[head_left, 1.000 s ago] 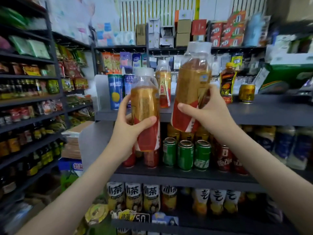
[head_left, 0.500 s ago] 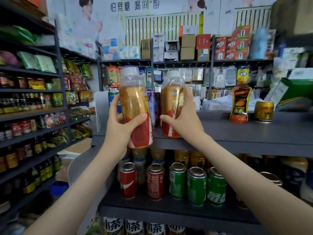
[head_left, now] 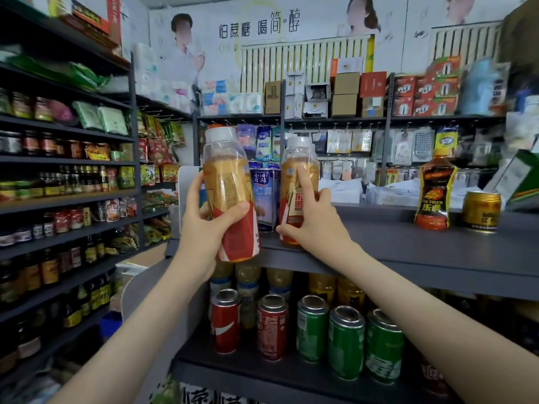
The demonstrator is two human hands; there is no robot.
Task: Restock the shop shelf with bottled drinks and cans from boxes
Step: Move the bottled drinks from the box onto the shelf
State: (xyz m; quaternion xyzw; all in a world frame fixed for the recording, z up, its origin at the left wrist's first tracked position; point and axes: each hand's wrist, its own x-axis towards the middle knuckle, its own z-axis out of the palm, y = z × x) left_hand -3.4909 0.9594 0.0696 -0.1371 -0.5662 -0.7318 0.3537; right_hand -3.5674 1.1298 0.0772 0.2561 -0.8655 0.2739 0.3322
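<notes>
Two amber drink bottles with white caps and red-and-gold labels are in my hands. My left hand (head_left: 204, 228) grips the left bottle (head_left: 226, 182) around its lower half and holds it in the air in front of the top shelf's edge. The right bottle (head_left: 293, 182) stands upright on the grey top shelf (head_left: 408, 243) near its front left edge, and my right hand (head_left: 313, 223) holds its lower part, thumb under the label and fingers on its front.
A blue-and-white can (head_left: 264, 196) stands behind the two bottles. Further right on the top shelf are a dark orange bottle (head_left: 436, 193) and a gold can (head_left: 481, 209). Red cans (head_left: 272, 326) and green cans (head_left: 345, 341) fill the shelf below. Stocked racks (head_left: 67, 196) line the left.
My right hand has lowered its bottle onto the top shelf and still holds it. My left hand has raised its bottle to the shelf's edge. The view has tilted up.
</notes>
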